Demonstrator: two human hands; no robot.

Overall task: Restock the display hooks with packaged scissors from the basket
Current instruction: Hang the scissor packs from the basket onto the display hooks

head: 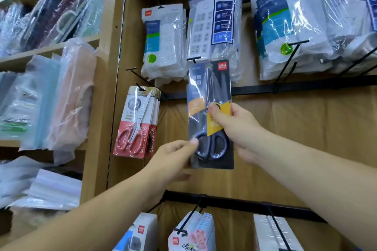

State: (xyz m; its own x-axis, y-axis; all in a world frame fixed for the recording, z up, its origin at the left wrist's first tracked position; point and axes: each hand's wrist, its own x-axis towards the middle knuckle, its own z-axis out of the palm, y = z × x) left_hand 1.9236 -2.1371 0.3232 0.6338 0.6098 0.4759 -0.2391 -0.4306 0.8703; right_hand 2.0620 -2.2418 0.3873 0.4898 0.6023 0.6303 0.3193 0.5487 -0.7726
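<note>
1. Your right hand [234, 126] grips the packaged scissors [210, 91] at mid-height, thumb across the front of the yellow label and fingers curled behind the card. Let this hand carry the weight.
2. Your left hand [173, 161] pinches the card's lower left edge beside the dark handles. Use it only to steer, so the card does not twist.
3. The pack stands upright against the display. Its top edge is just beside the black cross-tip of the hook [193, 59], slightly right of it and below it. It appears not yet threaded, though the hook's rod is hidden behind the card.
4. The hang hole at the top is too blurred to make out, so find it before you push. Lift the pack, shift it left, and bring the hole squarely onto the tip.
5. Slide the card straight back along the rod toward the rail [285, 87]. Going in at an angle could tear the hole.
6. Mind the bagged power strips [214, 26] hanging just above, since the card's top can snag their plastic.
7. The red-handled scissors packs [135, 124] on the neighbouring hook face outward, so match them.
8. The basket is out of view.
</note>
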